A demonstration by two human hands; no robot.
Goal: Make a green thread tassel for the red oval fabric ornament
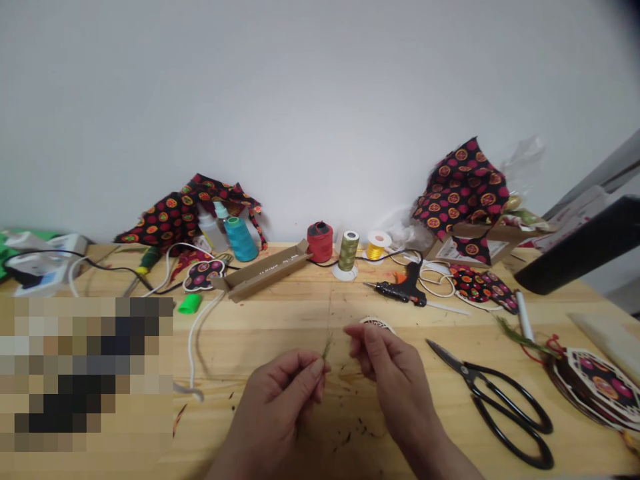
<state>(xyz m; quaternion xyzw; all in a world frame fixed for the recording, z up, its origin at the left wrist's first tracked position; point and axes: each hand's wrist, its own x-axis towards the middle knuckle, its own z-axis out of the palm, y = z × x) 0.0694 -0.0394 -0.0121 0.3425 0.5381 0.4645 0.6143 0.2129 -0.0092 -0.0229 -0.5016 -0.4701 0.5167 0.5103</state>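
Note:
My left hand (287,393) pinches a short bunch of green thread (327,348) between thumb and forefinger, its frayed ends pointing up. A little to the right, my right hand (395,373) is closed in a pinch with the thumb against the fingers. Whatever it may hold is too small to make out. Behind that hand a pale cut-out wooden piece (377,325) is partly hidden. Black-handled scissors (493,400) lie to the right, blades toward my right hand. Beyond both hands stands a spool of olive-green thread (349,252).
A black glue gun (405,288) lies behind my hands, its cable along the back. Nearby are a cardboard tray (265,270), red thread (320,241), yellow thread (376,248) and a teal cone (241,239). Stacked patterned ornaments (600,387) sit at the right. Blurred blocks cover the lower left.

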